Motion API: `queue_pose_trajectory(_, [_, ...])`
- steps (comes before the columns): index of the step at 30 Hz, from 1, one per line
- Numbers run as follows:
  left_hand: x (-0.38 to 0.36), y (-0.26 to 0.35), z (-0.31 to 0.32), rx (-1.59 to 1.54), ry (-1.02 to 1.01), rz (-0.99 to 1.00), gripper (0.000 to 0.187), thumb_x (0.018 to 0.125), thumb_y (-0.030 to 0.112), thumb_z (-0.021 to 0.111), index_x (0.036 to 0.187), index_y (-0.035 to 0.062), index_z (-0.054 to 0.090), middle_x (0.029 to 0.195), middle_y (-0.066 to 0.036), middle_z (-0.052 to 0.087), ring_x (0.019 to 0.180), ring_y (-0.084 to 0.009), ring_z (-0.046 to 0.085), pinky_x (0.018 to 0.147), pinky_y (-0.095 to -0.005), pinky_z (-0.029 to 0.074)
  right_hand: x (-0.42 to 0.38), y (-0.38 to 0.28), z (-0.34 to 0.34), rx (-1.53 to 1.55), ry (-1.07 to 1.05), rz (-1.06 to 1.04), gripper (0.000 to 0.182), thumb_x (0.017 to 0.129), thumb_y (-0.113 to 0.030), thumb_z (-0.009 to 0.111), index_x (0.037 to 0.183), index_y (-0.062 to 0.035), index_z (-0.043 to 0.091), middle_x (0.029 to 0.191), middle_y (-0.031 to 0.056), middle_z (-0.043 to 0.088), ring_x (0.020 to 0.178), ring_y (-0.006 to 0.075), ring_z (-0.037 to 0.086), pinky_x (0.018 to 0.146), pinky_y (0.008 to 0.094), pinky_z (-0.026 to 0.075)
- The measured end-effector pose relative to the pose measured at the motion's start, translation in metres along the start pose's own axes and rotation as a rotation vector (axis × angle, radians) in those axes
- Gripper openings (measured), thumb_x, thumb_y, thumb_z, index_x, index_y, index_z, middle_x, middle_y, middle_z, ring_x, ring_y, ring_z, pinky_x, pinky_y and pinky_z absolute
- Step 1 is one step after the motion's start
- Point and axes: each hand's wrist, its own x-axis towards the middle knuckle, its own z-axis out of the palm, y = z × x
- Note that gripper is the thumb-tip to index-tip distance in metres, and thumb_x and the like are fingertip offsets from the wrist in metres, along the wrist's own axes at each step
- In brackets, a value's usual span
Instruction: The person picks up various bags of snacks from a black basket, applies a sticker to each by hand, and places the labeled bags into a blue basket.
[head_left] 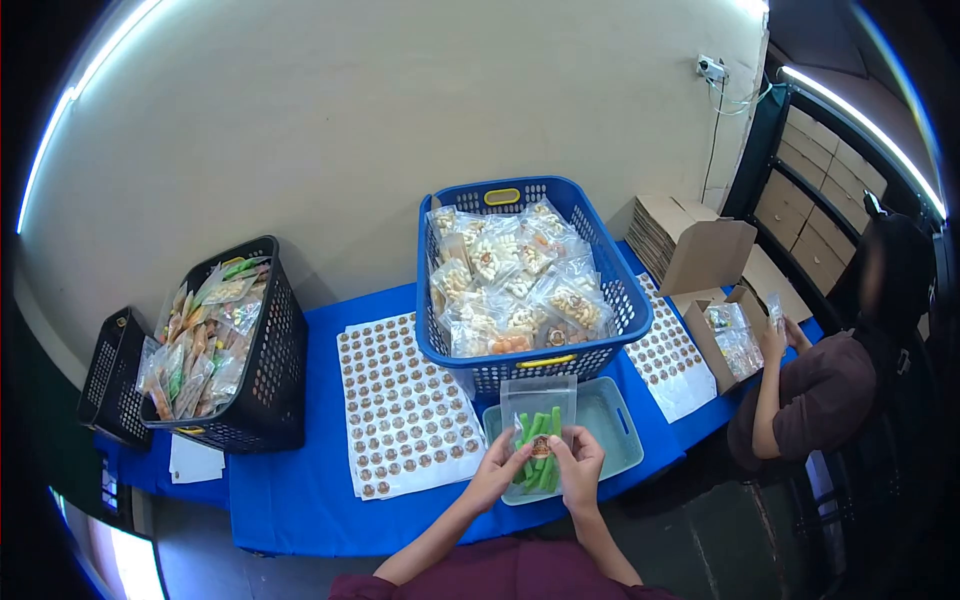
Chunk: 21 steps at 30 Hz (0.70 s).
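Item: 1 clear pouch (539, 422) of green sticks, lower centre of the frame, upright or nearly so, held above the pale green tray (622, 445). 1 round brown label (541, 447) on its front.

Right hand (495, 472): fingers closed on the pouch's left-of-frame side, thumb on the front, tip by the label. Left hand (581, 465): fingers closed on the opposite side, thumb likewise on the front by the label.

Large blue basket (498, 380): centre, just beyond the tray, filled with clear packets of pale pieces; 2 yellow handles. Sticker sheets: 1 at left of centre (405, 420), 1 at right of centre (675, 355), both with rows of round brown stickers, flat on the blue tablecloth (300, 505).

Black basket (280, 375): left of the frame, heaped with packets of mixed colours. Smaller dark basket (108, 375): far left.

Open cardboard box (704, 347): right of the frame, packets inside. Beside it, 1 co-worker (812, 400) in a dark top, holding 1 small clear packet (775, 308).
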Motion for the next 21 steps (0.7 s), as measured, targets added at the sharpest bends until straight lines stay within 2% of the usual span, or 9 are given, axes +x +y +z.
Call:
queue_pose_trajectory(3, [-0.006,-0.001,0.0,0.086,0.035,0.026,0.051,0.091,0.02,0.049,0.13,-0.0043,0.027,0.116,-0.01,0.047,0.104,-0.0112,0.046,0.085,-0.024,0.039,0.002,0.004,-0.002,-0.011,0.001,0.002,0.009,0.08,-0.004,0.06,0.085,0.0015,0.056,0.077,0.0008,0.057,0.072,0.0055,0.053,0.067,0.0199,0.042])
queue_pose_trajectory(6, [-0.015,0.013,-0.007,0.055,0.024,-0.01,0.049,0.09,0.019,0.05,0.128,-0.0043,0.029,0.114,-0.009,0.048,0.104,-0.0114,0.046,0.086,-0.0242,0.039,0.001,0.003,0.006,0.03,-0.012,0.008,0.012,0.08,-0.005,0.061,0.089,0.0016,0.055,0.081,0.0016,0.057,0.073,0.0059,0.053,0.068,0.0205,0.043])
queue_pose_trajectory(7, [-0.014,0.013,-0.013,0.063,0.003,0.034,0.049,0.09,0.021,0.052,0.127,-0.0043,0.031,0.111,-0.009,0.049,0.1,-0.0107,0.047,0.083,-0.0232,0.04,0.0,-0.001,0.013,0.058,-0.031,-0.009,0.014,0.08,-0.005,0.061,0.091,0.0016,0.054,0.083,0.0023,0.057,0.075,0.0064,0.053,0.069,0.0208,0.043])
queue_pose_trajectory(10, [-0.02,0.025,-0.026,0.214,0.093,0.07,0.049,0.088,0.021,0.054,0.125,-0.0042,0.034,0.107,-0.008,0.051,0.096,-0.0092,0.049,0.078,-0.022,0.042,-0.004,-0.009,0.037,0.078,-0.112,-0.033,0.019,0.08,-0.004,0.061,0.096,0.002,0.052,0.089,0.0044,0.058,0.08,0.0079,0.055,0.071,0.0216,0.044])
queue_pose_trajectory(11, [-0.023,0.034,-0.028,0.145,0.085,0.077,0.047,0.086,0.021,0.057,0.121,-0.004,0.039,0.103,-0.008,0.053,0.091,-0.0076,0.05,0.073,-0.0211,0.043,-0.005,-0.009,0.044,0.036,-0.159,-0.027,0.021,0.08,-0.004,0.061,0.098,0.0022,0.052,0.091,0.0051,0.058,0.081,0.0084,0.055,0.072,0.0219,0.044])
queue_pose_trajectory(14, [-0.023,0.025,-0.044,0.154,0.215,0.215,0.041,0.086,0.019,0.058,0.117,-0.0034,0.043,0.096,-0.007,0.056,0.085,-0.0071,0.052,0.069,-0.0214,0.044,-0.014,-0.003,0.065,0.014,-0.2,0.019,0.025,0.08,-0.003,0.06,0.102,0.0033,0.05,0.094,0.0066,0.059,0.085,0.0102,0.056,0.076,0.0229,0.045])
queue_pose_trajectory(15, [-0.027,0.037,-0.044,0.182,0.264,0.226,0.034,0.084,0.019,0.059,0.109,-0.0042,0.051,0.087,-0.007,0.059,0.077,-0.0076,0.055,0.065,-0.0221,0.045,-0.016,-0.001,0.074,0.034,-0.196,0.031,0.025,0.081,-0.003,0.06,0.102,0.0034,0.05,0.094,0.0066,0.059,0.085,0.0103,0.057,0.076,0.023,0.046])
queue_pose_trajectory(19, [-0.034,0.041,-0.077,0.484,0.399,0.356,0.03,0.081,0.018,0.063,0.098,-0.006,0.056,0.084,-0.011,0.061,0.073,-0.0108,0.057,0.063,-0.0242,0.046,-0.021,0.005,0.096,0.082,-0.316,0.082,0.03,0.081,-0.001,0.059,0.108,0.0035,0.047,0.102,0.0078,0.056,0.093,0.0119,0.054,0.083,0.0254,0.043])
queue_pose_trajectory(21, [-0.044,0.056,-0.09,0.538,0.422,0.353,0.03,0.081,0.018,0.063,0.099,-0.0056,0.056,0.083,-0.011,0.061,0.073,-0.0111,0.057,0.063,-0.0246,0.046,-0.026,0.01,0.111,0.115,-0.39,0.088,0.032,0.081,0.0,0.058,0.11,0.0034,0.045,0.105,0.0083,0.054,0.096,0.0124,0.053,0.085,0.0259,0.042])
